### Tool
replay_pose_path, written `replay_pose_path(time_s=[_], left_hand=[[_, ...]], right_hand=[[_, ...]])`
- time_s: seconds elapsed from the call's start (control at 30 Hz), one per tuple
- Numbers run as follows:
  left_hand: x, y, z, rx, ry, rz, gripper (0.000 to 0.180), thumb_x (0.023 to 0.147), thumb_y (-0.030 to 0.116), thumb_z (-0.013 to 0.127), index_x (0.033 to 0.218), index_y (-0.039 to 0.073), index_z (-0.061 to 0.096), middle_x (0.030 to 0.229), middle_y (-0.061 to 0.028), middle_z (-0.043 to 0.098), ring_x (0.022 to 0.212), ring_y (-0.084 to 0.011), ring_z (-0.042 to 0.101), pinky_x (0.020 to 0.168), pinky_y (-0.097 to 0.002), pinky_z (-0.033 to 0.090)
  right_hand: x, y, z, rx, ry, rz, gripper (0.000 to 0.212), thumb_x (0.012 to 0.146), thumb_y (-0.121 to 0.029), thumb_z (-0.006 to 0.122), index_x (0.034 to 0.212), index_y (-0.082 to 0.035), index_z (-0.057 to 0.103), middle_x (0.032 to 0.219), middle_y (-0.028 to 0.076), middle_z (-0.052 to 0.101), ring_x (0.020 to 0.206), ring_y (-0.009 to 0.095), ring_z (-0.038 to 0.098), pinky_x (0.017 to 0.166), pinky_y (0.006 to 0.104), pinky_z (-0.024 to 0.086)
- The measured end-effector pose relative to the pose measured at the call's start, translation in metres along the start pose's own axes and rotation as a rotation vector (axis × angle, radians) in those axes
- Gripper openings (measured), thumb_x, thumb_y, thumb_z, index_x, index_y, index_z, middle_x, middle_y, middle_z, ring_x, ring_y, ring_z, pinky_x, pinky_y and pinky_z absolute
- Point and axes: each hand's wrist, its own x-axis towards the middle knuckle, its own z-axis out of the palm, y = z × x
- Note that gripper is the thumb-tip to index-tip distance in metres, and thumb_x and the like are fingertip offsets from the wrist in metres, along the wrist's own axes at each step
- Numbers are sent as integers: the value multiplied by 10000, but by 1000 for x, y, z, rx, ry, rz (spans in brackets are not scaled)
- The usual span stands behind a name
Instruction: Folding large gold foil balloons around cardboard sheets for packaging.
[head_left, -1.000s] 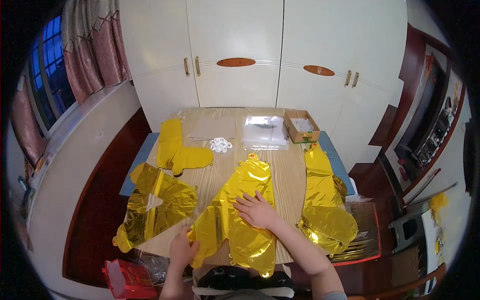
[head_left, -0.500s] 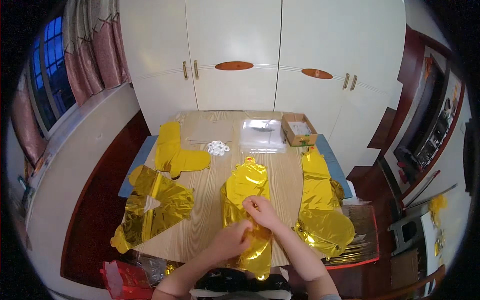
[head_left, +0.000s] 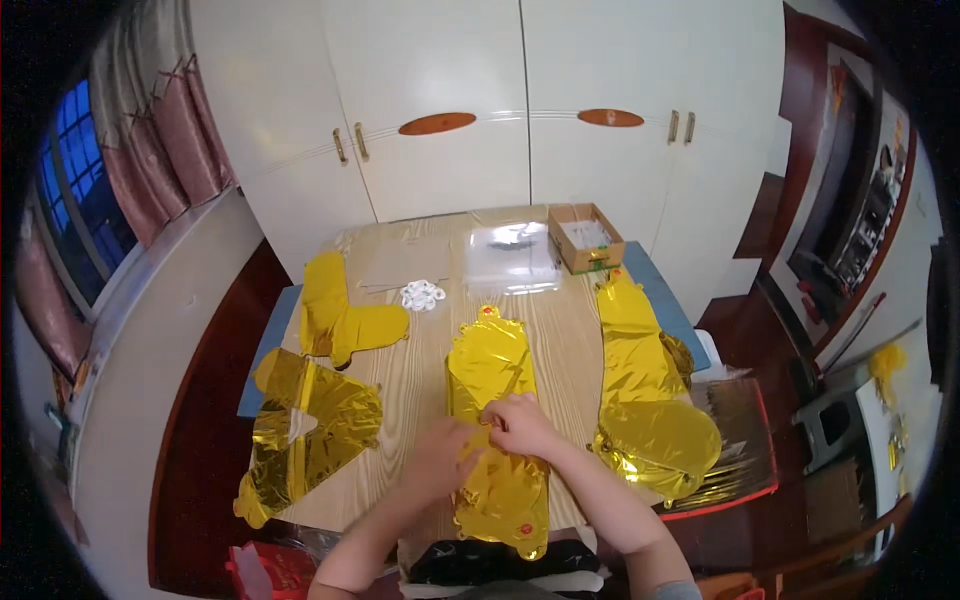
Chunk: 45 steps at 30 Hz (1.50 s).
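A long gold foil balloon (head_left: 492, 372) lies flat down the middle of the wooden table (head_left: 420, 365). My left hand (head_left: 438, 458) rests on its left edge near the middle, fingers curled and blurred. My right hand (head_left: 522, 424) presses on the foil right beside the left one, pinching the crinkled gold sheet. The balloon's near end (head_left: 505, 510) hangs over the table's front edge between my forearms.
More gold foil balloons lie at the left (head_left: 310, 435), back left (head_left: 340, 315) and right (head_left: 645, 400). A small cardboard box (head_left: 585, 238), clear plastic packets (head_left: 512, 255) and white rings (head_left: 422, 295) sit at the far end. White cupboards (head_left: 480, 110) stand behind.
The gold balloon has turned from slanted to straight down the table. My left hand has come up from the table's front edge onto the foil, beside my right hand.
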Motion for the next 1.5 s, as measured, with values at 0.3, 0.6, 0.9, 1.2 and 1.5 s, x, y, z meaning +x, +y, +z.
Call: replay_pose_path(time_s=[0.3, 0.6, 0.9, 1.2, 1.5], left_hand=[[30, -64, -1, 19, -150, -85, 607, 928, 370, 554, 1396, 14, 405, 1449, -205, 402, 1361, -398, 337, 1114, -455, 281], [47, -80, 6, 127, -284, -74, 617, 966, 411, 477, 1469, 87, 327, 1519, -132, 335, 1415, -379, 258, 1155, -526, 136], [62, -87, 12, 247, -338, 7, 667, 952, 471, 476, 1484, 106, 308, 1543, -115, 299, 1444, -371, 184, 1146, -568, 112], [71, -90, 11, 289, -273, 9, 826, 903, 547, 520, 1507, 70, 221, 1564, -126, 240, 1454, -364, 150, 1154, -566, 82], [76, -87, 10, 369, -332, 8, 834, 895, 576, 514, 1496, 61, 251, 1561, -128, 246, 1458, -351, 142, 1154, -567, 65]], right_hand=[[-3, 3, 3, -36, -53, 43, 110, 758, -167, 594, 832, -114, 656, 839, 43, 671, 887, 251, 606, 838, 401, 383], [-5, 7, 6, -39, -35, 18, 83, 749, -165, 600, 773, -99, 645, 760, 55, 659, 837, 267, 604, 810, 420, 399], [-4, 16, 13, -22, -28, 15, 70, 733, -165, 610, 744, -97, 621, 723, 77, 614, 795, 288, 586, 790, 412, 387], [-4, 14, 12, -22, -19, -1, 75, 719, -156, 614, 726, -88, 585, 690, 100, 591, 761, 308, 584, 767, 421, 402], [-4, 16, 14, 4, 28, -5, 100, 701, -160, 624, 731, -80, 571, 676, 116, 589, 733, 335, 588, 765, 433, 409]])
